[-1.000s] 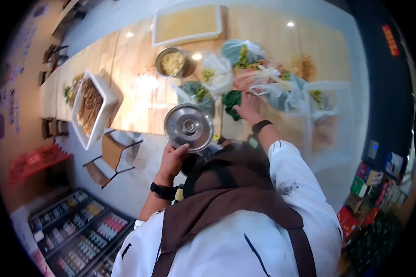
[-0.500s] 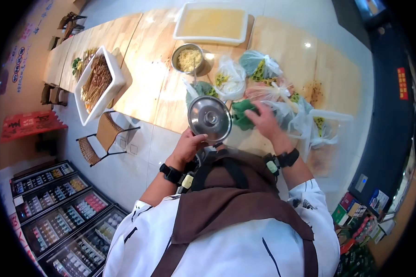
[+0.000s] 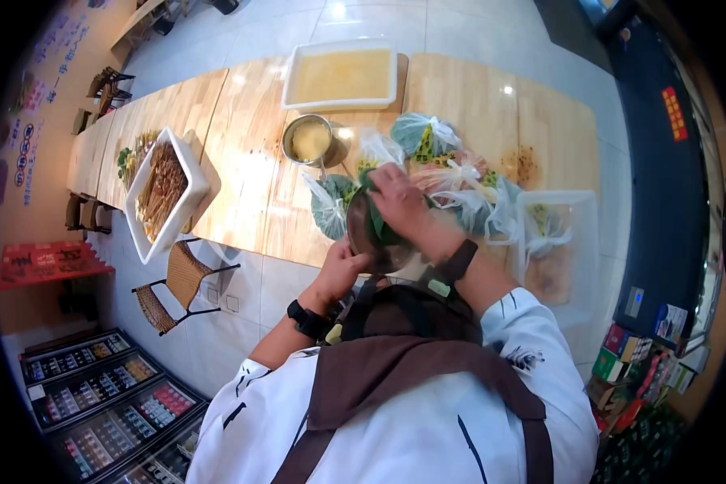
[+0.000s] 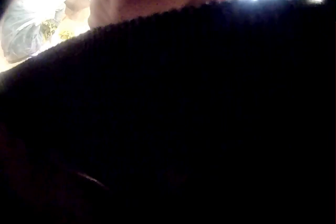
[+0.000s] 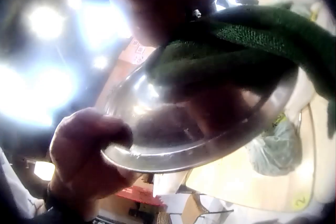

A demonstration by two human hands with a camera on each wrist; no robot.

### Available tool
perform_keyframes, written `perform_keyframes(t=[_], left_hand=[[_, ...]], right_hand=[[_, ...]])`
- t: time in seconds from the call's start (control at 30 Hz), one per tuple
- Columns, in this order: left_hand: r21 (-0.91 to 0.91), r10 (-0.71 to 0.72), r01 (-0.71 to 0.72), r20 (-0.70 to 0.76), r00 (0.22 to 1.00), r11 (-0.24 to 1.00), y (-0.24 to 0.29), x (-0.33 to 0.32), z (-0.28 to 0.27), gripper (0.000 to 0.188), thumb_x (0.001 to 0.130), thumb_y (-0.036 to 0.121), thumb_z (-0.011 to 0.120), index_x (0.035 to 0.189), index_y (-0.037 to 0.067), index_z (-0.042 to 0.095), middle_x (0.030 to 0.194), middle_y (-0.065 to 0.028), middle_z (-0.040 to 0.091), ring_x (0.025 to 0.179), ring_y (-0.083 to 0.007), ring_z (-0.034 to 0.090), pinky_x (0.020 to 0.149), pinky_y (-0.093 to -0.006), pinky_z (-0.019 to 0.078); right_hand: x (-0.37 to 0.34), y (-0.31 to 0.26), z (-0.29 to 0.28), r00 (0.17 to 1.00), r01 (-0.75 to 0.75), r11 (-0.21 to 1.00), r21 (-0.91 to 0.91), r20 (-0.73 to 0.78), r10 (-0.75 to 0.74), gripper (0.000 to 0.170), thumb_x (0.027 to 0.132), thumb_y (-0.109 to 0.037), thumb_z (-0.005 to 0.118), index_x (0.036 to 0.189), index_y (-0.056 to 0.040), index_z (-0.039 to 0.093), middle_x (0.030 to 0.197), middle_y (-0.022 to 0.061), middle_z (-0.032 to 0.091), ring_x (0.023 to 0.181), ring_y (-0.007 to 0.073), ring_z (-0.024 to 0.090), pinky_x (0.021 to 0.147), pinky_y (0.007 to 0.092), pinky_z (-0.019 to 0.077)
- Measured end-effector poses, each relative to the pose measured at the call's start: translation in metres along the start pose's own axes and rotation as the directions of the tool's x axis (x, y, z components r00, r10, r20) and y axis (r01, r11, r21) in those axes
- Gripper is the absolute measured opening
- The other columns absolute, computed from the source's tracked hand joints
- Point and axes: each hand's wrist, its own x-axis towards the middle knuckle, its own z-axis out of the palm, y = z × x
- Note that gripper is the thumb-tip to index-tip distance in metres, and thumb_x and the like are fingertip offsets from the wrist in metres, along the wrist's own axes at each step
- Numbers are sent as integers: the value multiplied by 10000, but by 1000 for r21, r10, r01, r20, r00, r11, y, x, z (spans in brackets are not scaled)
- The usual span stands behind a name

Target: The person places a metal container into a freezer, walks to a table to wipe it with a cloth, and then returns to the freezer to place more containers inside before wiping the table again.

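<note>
My left hand [image 3: 340, 273] pinches the rim of a round steel lid [image 5: 173, 140], which is tilted up near the table's front edge. In my right hand [image 3: 402, 203] a dark green cloth [image 5: 262, 40] is bunched; it lies against the face of the lid. The right wrist view shows the left thumb over the rim. Cloth and right hand cover much of the lid in the head view. Just beyond stand a knotted plastic bag [image 3: 329, 211] and a steel pot [image 3: 285, 145] with pale yellow food. The left wrist view is mostly dark.
Several knotted plastic bags [image 3: 460, 176] sit right of centre, beside a clear plastic bin [image 3: 573, 282]. A white tub [image 3: 290, 95] of yellow liquid stands at the back. Skewers fill a white bin [image 3: 187, 211] on the left. A wicker chair [image 3: 187, 273] is below the table edge.
The green cloth has been lifted from the tabletop by the right hand and brought left onto the lid. The lid has turned from facing up to a steep tilt.
</note>
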Motion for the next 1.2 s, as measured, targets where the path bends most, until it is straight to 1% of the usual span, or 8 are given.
perform_keyframes(t=[0.37, 0.5, 0.67, 0.73, 0.8, 0.87, 1.07, 1.2], left_hand=[[27, 228, -226, -131, 965, 974, -10, 3, 8, 319, 802, -12, 500, 1121, -11, 499, 1012, -72, 607, 897, -147, 592, 788, -285, 492], [101, 372, -359, -187, 909, 928, -16, 13, 13, 322, 812, -35, 475, 1133, -7, 496, 1040, -49, 591, 938, -118, 559, 802, -260, 463], [84, 340, -329, -233, 911, 940, -11, 23, 6, 300, 846, -36, 455, 1142, -12, 496, 1066, -74, 595, 964, -139, 574, 811, -277, 479], [239, 456, -410, -186, 870, 880, -11, 22, 10, 304, 848, -38, 459, 1149, -3, 487, 1073, -57, 589, 967, -119, 557, 831, -266, 456], [227, 453, -415, -154, 878, 881, -9, 18, 19, 312, 837, -57, 456, 1141, 3, 490, 1047, -43, 587, 956, -111, 544, 834, -255, 441], [215, 456, -425, -119, 882, 879, -8, 17, 22, 322, 825, -75, 453, 1134, 9, 492, 1021, -30, 585, 945, -102, 530, 837, -244, 426], [272, 429, -390, -100, 898, 880, -3, 16, 20, 301, 848, -27, 512, 1145, 7, 476, 1048, -28, 583, 957, -102, 542, 824, -255, 445], [150, 294, -277, -108, 950, 949, 15, 9, 19, 302, 814, -33, 550, 1112, -12, 504, 1007, -64, 609, 914, -148, 591, 798, -294, 497]], right_hand=[[-15, 4, -13, 921, -387, 895, -221, -46, 387, 218, 800, -180, 562, 922, -14, 491, 981, 219, 524, 820, 404, 580, 725, 460, 475], [-17, -4, -22, 896, -438, 893, -101, 29, 443, 221, 810, -184, 551, 895, 19, 525, 898, 243, 558, 832, 406, 575, 730, 461, 465], [-16, -12, -47, 847, -522, 846, 112, 188, 497, 223, 808, -182, 565, 872, 32, 565, 842, 239, 569, 852, 393, 563, 741, 452, 448], [-17, -13, -46, 891, -371, 863, 342, -129, 435, 199, 790, -152, 579, 883, 24, 564, 836, 224, 567, 853, 387, 555, 762, 429, 446], [-16, -23, -46, 924, -278, 919, 279, -184, 336, 173, 771, -97, 567, 890, 28, 556, 891, 205, 557, 853, 381, 546, 781, 414, 445], [-13, -32, -38, 941, 57, 994, 97, -338, -21, 189, 746, -63, 555, 909, 32, 546, 983, 187, 530, 875, 382, 542, 788, 406, 444], [-24, -60, -44, 990, 37, 999, 31, -139, -32, 252, 693, 4, 510, 940, 14, 557, 1047, 145, 531, 883, 340, 563, 739, 394, 475], [-29, -53, -44, 956, 295, 952, -88, 14, -295, 182, 694, -14, 539, 875, 0, 554, 1025, 123, 530, 836, 296, 578, 701, 368, 483]])
